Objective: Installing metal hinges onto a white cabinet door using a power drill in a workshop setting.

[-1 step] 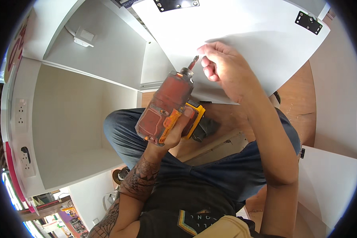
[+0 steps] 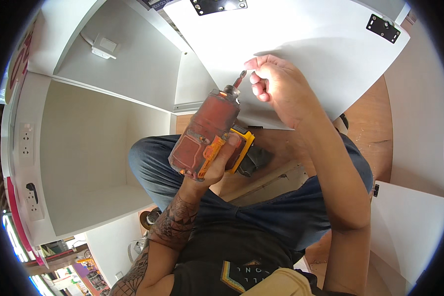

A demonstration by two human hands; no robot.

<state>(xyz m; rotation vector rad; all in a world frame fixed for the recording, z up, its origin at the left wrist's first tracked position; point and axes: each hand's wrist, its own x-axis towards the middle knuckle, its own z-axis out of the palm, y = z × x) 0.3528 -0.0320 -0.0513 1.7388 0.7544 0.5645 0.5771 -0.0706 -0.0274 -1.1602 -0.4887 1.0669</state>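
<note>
My left hand [image 2: 221, 160] is wrapped round the grip of a worn red and yellow impact driver [image 2: 204, 133]. A driver bit [image 2: 240, 79] sticks out of its nose, pointing up and slightly right. Close beside the bit's tip is my right hand [image 2: 281, 86], its thumb and forefinger pinched together and the other fingers curled. Whatever lies between those fingertips, if anything, is too small to make out. Behind both hands stands a white panel [image 2: 320, 54], carrying a black metal plate [image 2: 384, 28] at its right corner and another black plate [image 2: 219, 5] at its top edge.
White open cabinet compartments [image 2: 89, 163] stand on the left, with power outlets [image 2: 27, 139] on their outer face. A white switch box [image 2: 104, 45] sits inside the upper one. Another white panel [image 2: 409, 212] is at the right. Wooden flooring [image 2: 370, 133] shows around my bent knees.
My right hand has shifted very slightly, staying beside the bit. The impact driver and my left hand hold nearly the same place.
</note>
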